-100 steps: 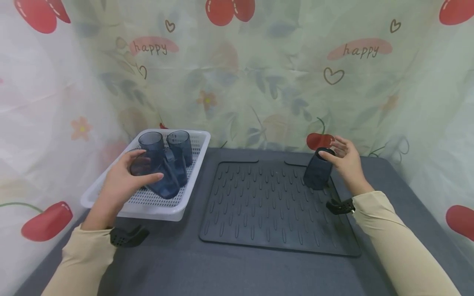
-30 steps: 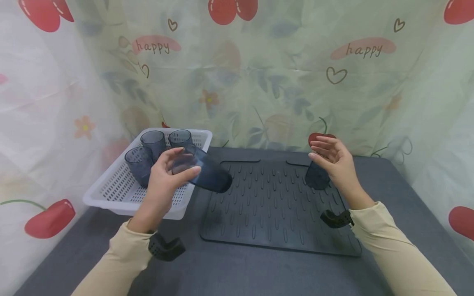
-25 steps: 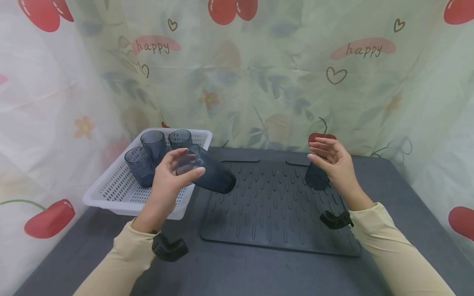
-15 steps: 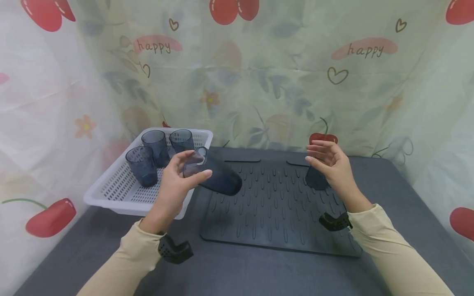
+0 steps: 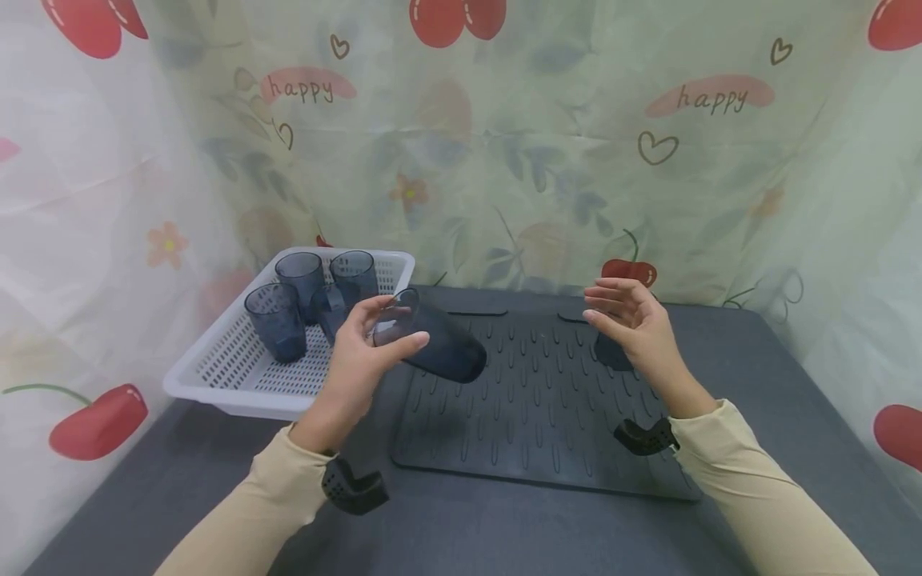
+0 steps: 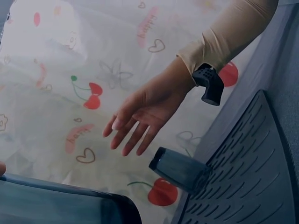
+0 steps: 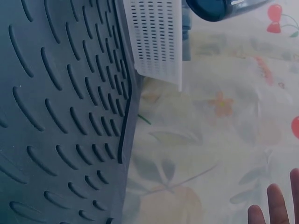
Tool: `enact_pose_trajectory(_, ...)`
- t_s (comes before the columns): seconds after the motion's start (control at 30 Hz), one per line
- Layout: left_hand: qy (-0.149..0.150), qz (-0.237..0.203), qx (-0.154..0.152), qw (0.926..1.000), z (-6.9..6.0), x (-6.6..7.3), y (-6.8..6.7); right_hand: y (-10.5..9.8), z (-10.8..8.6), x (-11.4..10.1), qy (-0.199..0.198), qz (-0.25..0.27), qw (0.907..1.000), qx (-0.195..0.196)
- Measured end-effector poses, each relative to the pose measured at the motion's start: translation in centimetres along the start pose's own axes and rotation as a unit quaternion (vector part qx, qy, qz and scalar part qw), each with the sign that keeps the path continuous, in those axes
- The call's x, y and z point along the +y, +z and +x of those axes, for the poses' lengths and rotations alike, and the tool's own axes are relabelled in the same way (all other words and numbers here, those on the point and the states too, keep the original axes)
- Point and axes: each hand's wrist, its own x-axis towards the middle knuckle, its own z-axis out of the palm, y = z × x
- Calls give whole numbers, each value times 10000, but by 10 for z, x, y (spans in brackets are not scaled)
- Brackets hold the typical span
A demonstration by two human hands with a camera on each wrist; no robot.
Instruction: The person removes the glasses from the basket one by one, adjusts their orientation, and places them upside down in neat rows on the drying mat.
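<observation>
In the head view my left hand (image 5: 353, 360) grips a blue tinted drinking glass (image 5: 450, 344) near its rim. The glass is tilted in the air, base pointing right, above the left part of a black ridged drying mat (image 5: 519, 424). My right hand (image 5: 637, 328) is raised with nothing in it, fingers loosely bent. Behind it a second glass (image 5: 611, 354) stands upside down on the mat, partly hidden in the head view. The left wrist view shows that glass (image 6: 180, 170) apart from the right hand (image 6: 156, 107), and the held glass (image 6: 56, 203) close up.
A white perforated basket (image 5: 209, 392) stands at the left with several more blue glasses (image 5: 277, 324) upright in it. The mat lies on a dark grey tabletop (image 5: 504, 536). A printed curtain (image 5: 475, 208) hangs close behind and at both sides.
My left hand has taken a glass out of the basket and moved right with it over the mat's edge. My right hand has let go of the upside-down glass and drifted left.
</observation>
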Motion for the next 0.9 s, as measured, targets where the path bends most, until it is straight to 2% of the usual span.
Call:
enact_pose_trajectory(0.3,-159,-35,41,9999,2,-5,8,5,-1,-1,-20,74,9999,-76)
enact_pose_trajectory(0.9,-55,-300,-71,9995,0,-12,25,14,-6,-3,-106,35,9997,-195)
